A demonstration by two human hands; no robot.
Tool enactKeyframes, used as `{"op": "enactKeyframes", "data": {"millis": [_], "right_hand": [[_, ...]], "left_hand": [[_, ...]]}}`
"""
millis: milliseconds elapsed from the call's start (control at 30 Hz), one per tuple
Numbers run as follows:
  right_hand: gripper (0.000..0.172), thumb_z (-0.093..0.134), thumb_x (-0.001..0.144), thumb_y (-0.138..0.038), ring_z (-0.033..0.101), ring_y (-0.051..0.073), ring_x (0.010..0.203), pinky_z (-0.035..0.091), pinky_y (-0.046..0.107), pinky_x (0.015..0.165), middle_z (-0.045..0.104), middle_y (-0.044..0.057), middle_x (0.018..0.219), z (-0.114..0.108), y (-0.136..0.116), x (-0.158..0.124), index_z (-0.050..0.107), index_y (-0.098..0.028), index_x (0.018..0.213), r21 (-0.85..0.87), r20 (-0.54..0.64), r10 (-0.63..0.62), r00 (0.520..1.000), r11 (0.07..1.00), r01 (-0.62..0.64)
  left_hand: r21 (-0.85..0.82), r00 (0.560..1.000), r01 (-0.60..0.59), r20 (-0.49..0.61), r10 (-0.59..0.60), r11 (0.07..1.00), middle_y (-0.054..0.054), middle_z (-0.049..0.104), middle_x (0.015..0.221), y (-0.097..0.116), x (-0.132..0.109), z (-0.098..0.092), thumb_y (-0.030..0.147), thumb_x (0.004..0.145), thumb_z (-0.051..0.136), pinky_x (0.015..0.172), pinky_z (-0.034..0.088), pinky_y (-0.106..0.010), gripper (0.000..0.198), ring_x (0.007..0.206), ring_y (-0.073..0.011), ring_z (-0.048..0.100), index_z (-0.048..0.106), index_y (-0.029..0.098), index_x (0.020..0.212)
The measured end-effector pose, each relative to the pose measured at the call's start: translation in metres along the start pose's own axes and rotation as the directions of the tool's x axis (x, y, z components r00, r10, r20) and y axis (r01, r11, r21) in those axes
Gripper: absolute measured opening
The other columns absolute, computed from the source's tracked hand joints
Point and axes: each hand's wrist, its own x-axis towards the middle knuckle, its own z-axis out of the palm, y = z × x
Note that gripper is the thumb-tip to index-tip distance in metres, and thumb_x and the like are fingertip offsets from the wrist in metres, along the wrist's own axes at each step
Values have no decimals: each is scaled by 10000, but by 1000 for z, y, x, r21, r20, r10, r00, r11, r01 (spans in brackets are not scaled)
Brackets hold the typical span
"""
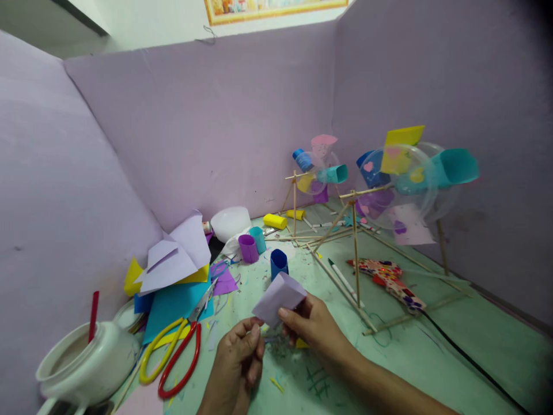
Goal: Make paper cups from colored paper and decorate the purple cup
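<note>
My right hand pinches a small pale lilac paper piece, bent or folded, between thumb and fingers. My left hand is closed, its thumb and fingertips pressed together right by the paper's lower left corner. Whether something small is between those fingertips, I cannot tell. Just beyond the paper stands a dark blue paper tube. Farther back are a purple paper tube and a teal one. Yellow and red handled scissors lie open to the left of my left hand.
Two stick-framed wheels with paper cups, a near one and a far one, stand at right. A patterned glue gun lies under the near frame, its cord running right. At left are paper sheets and a white pot.
</note>
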Motion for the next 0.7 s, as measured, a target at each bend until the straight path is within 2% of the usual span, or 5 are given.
{"op": "enactKeyframes", "data": {"millis": [200,333,500,633,700], "right_hand": [[305,708,611,-363,466,104,408,390,243,433,538,-48,471,9,-5,-5,546,-161,771,-31,7,-5,1000,1000,5],[272,695,631,-358,462,96,422,391,239,443,531,-52,488,12,-7,-8,557,-159,754,-16,17,-9,1000,1000,9],[335,735,620,-391,476,101,435,403,239,445,550,-38,520,13,-7,-9,570,-146,779,19,31,9,999,1000,-10],[353,704,654,-387,491,101,441,427,246,464,567,-36,551,12,0,-6,575,-137,868,39,29,16,999,999,-17],[313,674,680,-363,504,106,451,440,254,484,567,-34,546,12,6,-5,580,-131,867,24,41,30,999,999,-31]], "left_hand": [[-63,999,45,-16,-46,997,108,484,455,2,4,1,426,458,856,331,110,-135,580,279,13,266,530,179,869],[-58,999,33,-4,-33,998,117,469,433,-1,5,0,419,470,857,320,102,-134,564,264,14,247,522,181,856],[-59,1000,13,1,-13,998,104,491,428,0,2,0,392,515,856,325,141,-127,477,268,16,259,504,182,758],[-47,999,37,24,-36,998,96,504,429,-2,3,-1,368,557,835,324,147,-125,457,266,11,263,562,173,867],[-18,999,38,24,-37,999,92,508,433,-3,4,0,366,561,834,323,154,-121,431,268,11,274,562,171,834]]}}
